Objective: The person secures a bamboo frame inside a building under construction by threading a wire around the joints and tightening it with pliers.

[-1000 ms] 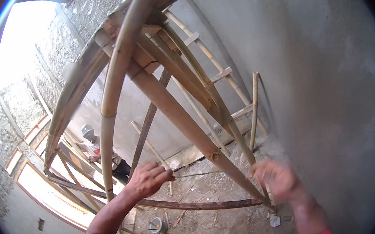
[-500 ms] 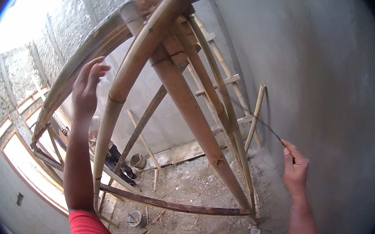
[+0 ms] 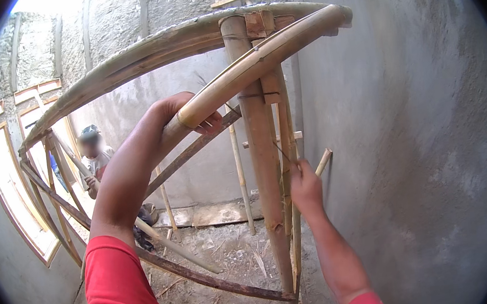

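In front of me a bamboo pole (image 3: 280, 47) slants up to the right across the top of a bamboo post (image 3: 266, 179). My left hand (image 3: 179, 103) reaches behind the pole's lower part, its fingers curled round and showing below it. Right of the post, my right hand (image 3: 305, 186) is closed on a thin dark rod (image 3: 281, 150) whose far end points up toward the post. Wooden blocks (image 3: 271, 88) sit at the post's top, with dark tie wire around. A second bamboo beam (image 3: 129, 62) runs behind, toward the left.
A diagonal wooden brace (image 3: 188, 152) and a low dark rail (image 3: 209, 278) join the post. Another person (image 3: 98, 157) stands behind the frame at left, near a slanting pole (image 3: 176, 249). A grey plastered wall (image 3: 394, 137) rises close on the right; debris covers the floor (image 3: 230, 253).
My left hand has come down and right, from the air onto the bamboo pole. My right hand has brought the rod left to the post. The view has shifted, bringing the other person into clearer sight.
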A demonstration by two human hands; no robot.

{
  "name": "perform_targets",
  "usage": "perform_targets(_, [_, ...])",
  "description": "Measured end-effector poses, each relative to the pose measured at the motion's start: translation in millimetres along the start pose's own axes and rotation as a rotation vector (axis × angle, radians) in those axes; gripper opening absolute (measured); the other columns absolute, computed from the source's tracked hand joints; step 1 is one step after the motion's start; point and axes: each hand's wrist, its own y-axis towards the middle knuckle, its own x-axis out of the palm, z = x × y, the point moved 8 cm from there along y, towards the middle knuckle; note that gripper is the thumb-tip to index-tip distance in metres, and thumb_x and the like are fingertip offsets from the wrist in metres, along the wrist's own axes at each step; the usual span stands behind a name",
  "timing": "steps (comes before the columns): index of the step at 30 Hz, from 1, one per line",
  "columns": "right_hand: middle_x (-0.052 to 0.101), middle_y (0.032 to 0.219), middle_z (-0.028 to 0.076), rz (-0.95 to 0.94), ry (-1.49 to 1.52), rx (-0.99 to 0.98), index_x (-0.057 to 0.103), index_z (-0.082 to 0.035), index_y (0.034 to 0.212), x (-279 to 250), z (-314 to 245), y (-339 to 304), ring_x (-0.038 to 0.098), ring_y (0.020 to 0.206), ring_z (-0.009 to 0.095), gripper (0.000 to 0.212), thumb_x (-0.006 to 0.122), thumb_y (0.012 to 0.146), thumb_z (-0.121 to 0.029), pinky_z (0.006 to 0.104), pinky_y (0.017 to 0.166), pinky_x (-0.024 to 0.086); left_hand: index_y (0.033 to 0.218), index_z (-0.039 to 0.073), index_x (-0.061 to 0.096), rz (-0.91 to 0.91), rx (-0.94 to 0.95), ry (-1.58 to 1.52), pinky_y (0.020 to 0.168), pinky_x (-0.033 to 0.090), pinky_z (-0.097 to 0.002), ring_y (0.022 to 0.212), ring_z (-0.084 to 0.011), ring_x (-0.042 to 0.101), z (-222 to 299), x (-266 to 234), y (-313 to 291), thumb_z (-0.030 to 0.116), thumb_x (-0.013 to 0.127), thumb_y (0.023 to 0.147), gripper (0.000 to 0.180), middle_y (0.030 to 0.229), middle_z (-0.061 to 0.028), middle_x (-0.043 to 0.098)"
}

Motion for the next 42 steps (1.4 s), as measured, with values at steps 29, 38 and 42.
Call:
perform_targets(29, [0.067,0.121,0.001,0.18,-0.315,-1.219,0.076,-0.015,0.095,-57.3,-287.0,63.5,0.065,0.109,0.023,0.012,0.071,0.084,-0.012,0.0353,0.092,0.051,0.103,0.003,0.075,1.036,1.357,0.599,0.074,0.055,-0.0279,0.082,-0.0132,0.069,128.7,106.7,-122.5,0.007,0.081,0.078,0.026,0.091,-0.006,0.071])
perform_targets(38, [0.058,0.129,-0.002,0.178,-0.58,-1.527,0.073,-0.023,0.082,-42.5,-317.0,103.6,0.05,0.126,0.02,0.015,0.083,0.07,-0.026,0.042,0.102,0.038,0.098,0.001,0.076,0.843,1.255,0.41,0.077,0.05,-0.0255,0.084,-0.006,0.059,131.5,105.5,-109.2,0.016,0.076,0.087,0.018,0.093,0.0008,0.064])
perform_targets(42, [0.056,0.132,-0.004,0.285,-0.732,-1.679,0.073,-0.022,0.079,-37.6,-339.3,84.6,0.047,0.129,0.017,0.005,0.075,0.075,-0.024,0.0365,0.105,0.038,0.101,0.003,0.077,0.903,1.279,0.438,0.073,0.051,-0.0317,0.079,-0.0127,0.062,136.1,117.1,-117.4,0.02,0.075,0.087,0.022,0.076,-0.005,0.061])
